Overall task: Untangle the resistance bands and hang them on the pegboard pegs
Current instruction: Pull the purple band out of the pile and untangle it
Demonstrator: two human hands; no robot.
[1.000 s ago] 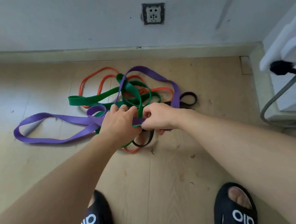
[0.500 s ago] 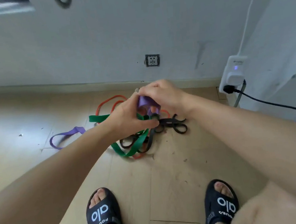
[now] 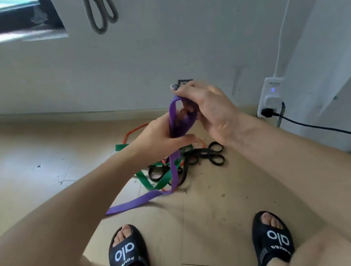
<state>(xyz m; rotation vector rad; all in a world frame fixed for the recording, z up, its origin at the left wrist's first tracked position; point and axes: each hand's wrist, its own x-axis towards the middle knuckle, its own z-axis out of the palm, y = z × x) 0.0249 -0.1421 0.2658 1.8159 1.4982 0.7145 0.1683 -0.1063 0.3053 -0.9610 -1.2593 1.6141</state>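
The wall [image 3: 180, 43] fills the top of the view, pale and scuffed, and everything else sits below or against it. The wooden floor [image 3: 30, 174] runs out from its foot toward the person's two black sandals [image 3: 128, 253]. Against the wall on the right a white plug-in unit [image 3: 271, 95] has a black cord [image 3: 325, 128] trailing away across the floor. High on the wall hang two grey loops [image 3: 99, 11], beside a dark window frame [image 3: 5, 19].

On the floor a short way out from the wall lies the tangle: a green band [image 3: 145, 180], a black band [image 3: 208, 153] coiled in small loops nearest the plug-in unit, and a thin orange band [image 3: 135, 130] curving closest to the wall.

The purple band [image 3: 174, 171] is lifted clear of that heap. Its top loop is raised in front of the wall's base, held by both hands. The right hand [image 3: 209, 110] is uppermost, fingers curled round the top of the loop. The left hand [image 3: 159, 138] grips the same band just below, where the two strands come together. From that lower grip the band drops through the tangle and its tail lies flat on the floor, running away from the wall toward the left sandal.
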